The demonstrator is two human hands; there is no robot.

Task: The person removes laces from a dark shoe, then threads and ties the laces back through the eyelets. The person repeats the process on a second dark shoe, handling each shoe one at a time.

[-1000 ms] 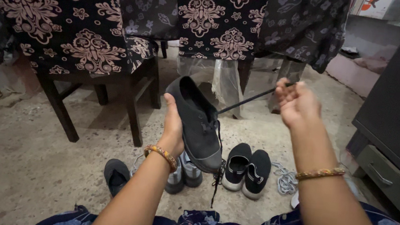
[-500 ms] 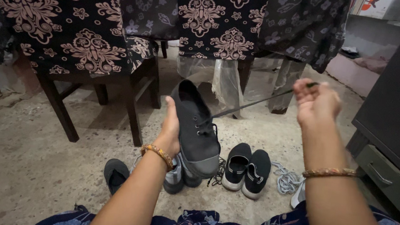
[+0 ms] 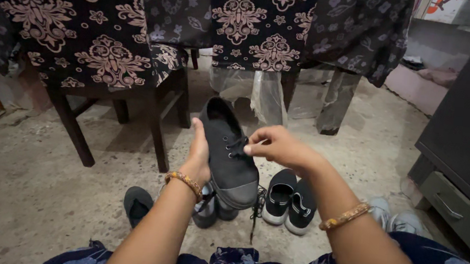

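At centre frame, black shoe (image 3: 229,151) gripped upright by left hand (image 3: 199,156); right hand (image 3: 280,147) pinching the lace (image 3: 236,144) at the eyelets. Risk: lace slipping free if pinch loosens.

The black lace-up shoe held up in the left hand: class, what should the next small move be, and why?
Probably pinch the lace at the eyelets and thread it through the next one. The left hand holds the black shoe upright off the floor, the right hand has its fingertips at the lacing, and a loose lace end dangles below the toe, so lacing looks unfinished.
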